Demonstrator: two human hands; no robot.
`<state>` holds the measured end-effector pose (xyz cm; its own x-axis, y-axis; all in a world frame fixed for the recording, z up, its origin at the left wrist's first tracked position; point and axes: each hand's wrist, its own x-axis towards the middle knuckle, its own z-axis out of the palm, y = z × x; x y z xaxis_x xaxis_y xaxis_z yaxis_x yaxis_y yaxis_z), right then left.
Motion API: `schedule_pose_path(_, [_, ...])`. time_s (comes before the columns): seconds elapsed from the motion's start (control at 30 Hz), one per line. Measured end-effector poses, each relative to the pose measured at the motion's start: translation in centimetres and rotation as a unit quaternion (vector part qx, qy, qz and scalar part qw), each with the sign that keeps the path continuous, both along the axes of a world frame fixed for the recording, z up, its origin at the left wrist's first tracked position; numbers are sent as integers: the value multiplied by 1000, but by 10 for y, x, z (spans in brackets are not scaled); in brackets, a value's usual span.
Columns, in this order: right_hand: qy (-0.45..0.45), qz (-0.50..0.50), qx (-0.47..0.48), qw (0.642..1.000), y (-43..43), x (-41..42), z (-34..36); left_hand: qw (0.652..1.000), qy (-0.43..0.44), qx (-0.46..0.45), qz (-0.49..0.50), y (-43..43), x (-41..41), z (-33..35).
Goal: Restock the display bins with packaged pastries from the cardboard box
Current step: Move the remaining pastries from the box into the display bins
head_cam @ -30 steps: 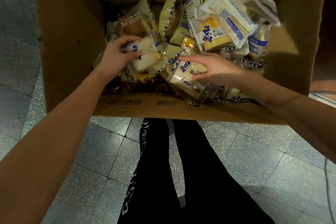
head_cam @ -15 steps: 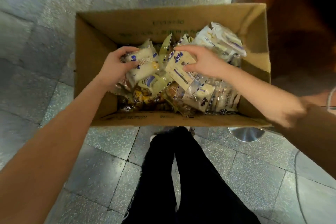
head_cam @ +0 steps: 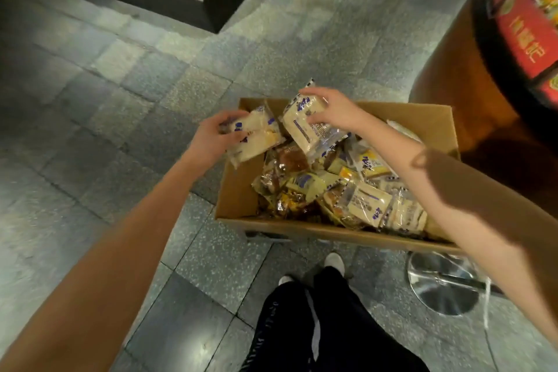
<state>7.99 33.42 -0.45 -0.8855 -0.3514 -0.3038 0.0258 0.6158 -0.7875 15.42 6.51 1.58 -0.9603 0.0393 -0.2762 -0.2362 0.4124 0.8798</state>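
Clear plastic printed in blue wrapped the pale first packet [head_cam: 256,137], which the left hand [head_cam: 211,137] gripped by one end over the box's left wall. The right hand [head_cam: 335,110] clutched a similar second packet [head_cam: 302,127] from above, raised over the heap. Beneath them the open cardboard box [head_cam: 238,190] held jumbled wrapped pastries [head_cam: 356,199] in white, yellow and brown. Grey floor tiles [head_cam: 151,100] surrounded it, and a round display bin [head_cam: 519,39] with a red label stood at its right.
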Motion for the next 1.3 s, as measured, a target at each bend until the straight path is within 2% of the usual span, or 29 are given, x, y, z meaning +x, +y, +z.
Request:
schedule_pose_path(0.2, [77,137,18,987,-87,-3,79,992,68,-45,100,-73,49,80])
schedule_pose_path(0.4, [108,290,28,951,-177,23,133,968,104,-93,207,-142,125,131])
schedule_pose_path(0.63, [145,443,-25,885,-229,97,175,912,126,-75,383,-151,248,161])
schedule_pose_path(0.77, [134,537,-67,830,-226,142,173,873,120,-78,465,-108,329,162])
schedule_pose_path(1.03, [38,689,-107,715,-240,249,158,775,95,-89,618,15,494,152])
schedule_pose_path(1.3, [25,837,-105,536,-229,415,167,631,84,-97,765,143,637,140])
